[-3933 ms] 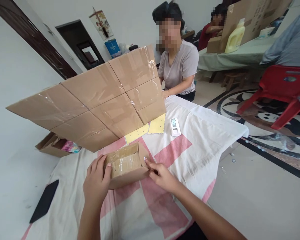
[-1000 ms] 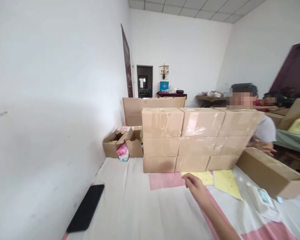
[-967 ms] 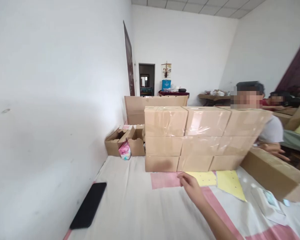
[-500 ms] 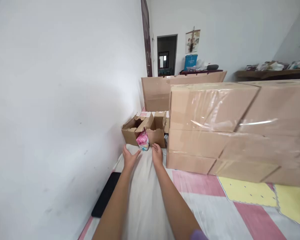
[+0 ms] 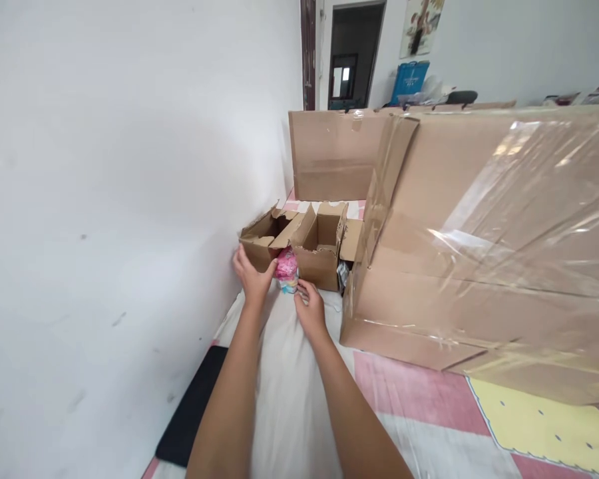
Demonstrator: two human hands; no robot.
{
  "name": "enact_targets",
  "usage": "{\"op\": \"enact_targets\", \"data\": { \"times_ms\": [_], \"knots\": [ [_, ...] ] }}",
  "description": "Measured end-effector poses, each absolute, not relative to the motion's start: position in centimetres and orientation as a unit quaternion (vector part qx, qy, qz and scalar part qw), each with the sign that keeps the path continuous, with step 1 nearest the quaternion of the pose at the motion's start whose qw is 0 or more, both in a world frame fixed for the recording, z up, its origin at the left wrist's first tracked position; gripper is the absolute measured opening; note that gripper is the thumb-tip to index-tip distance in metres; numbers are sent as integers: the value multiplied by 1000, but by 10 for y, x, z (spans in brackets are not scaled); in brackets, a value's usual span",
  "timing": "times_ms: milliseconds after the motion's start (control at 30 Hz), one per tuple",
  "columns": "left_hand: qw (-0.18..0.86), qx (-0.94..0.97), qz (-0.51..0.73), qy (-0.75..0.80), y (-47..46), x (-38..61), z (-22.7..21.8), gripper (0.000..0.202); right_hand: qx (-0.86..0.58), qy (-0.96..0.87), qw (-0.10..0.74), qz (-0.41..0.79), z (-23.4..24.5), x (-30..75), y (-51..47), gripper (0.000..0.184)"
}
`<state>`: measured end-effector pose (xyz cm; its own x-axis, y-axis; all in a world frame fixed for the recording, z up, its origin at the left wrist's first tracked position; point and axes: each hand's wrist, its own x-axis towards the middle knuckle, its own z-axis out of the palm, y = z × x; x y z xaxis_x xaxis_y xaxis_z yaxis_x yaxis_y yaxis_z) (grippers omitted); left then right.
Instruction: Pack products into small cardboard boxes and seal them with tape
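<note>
My left hand (image 5: 252,278) is spread, its fingers at the front left corner of a small open cardboard box (image 5: 255,255). Its thumb tip lies at the left edge of a pink and white plastic-wrapped package (image 5: 287,270). The package stands between that box and a second open cardboard box (image 5: 318,269). My right hand (image 5: 311,309) is at the package's lower right, fingertips close to it and thumb apart from the fingers. Whether those fingertips touch the package I cannot tell. Both hands are above a whitish cloth (image 5: 292,399).
Large taped cardboard (image 5: 479,233) stands upright on the right, with another cardboard panel (image 5: 329,156) behind the small boxes. A white wall (image 5: 104,199) runs along the left. A flat black object (image 5: 194,406) lies beside my left forearm. A silvery item (image 5: 343,274) sits by the right box.
My left hand has moved forward to the left box's corner and the package. My right hand has shifted left to the package's side. The view has tilted down and come closer.
</note>
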<state>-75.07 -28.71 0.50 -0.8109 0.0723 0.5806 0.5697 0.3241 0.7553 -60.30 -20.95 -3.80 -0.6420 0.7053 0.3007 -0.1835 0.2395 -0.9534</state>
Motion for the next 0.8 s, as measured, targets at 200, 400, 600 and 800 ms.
{"op": "enact_targets", "data": {
  "times_ms": [200, 400, 600, 800],
  "knots": [
    [263, -282, -403, -830, -278, -742, 38, 33, -158, -765, 355, 514, -37, -601, -214, 57],
    [345, -276, -431, -787, -285, -732, 22, 12, -137, -770, 346, 519, -35, -600, -214, 59],
    [383, -240, -410, -792, -305, -730, 32, 50, -127, -761, 357, 526, -30, -598, -219, 58],
    [297, -202, -385, -850, -302, -734, 40, 79, -143, -780, 358, 493, -23, -596, -227, 61]
  ]
}}
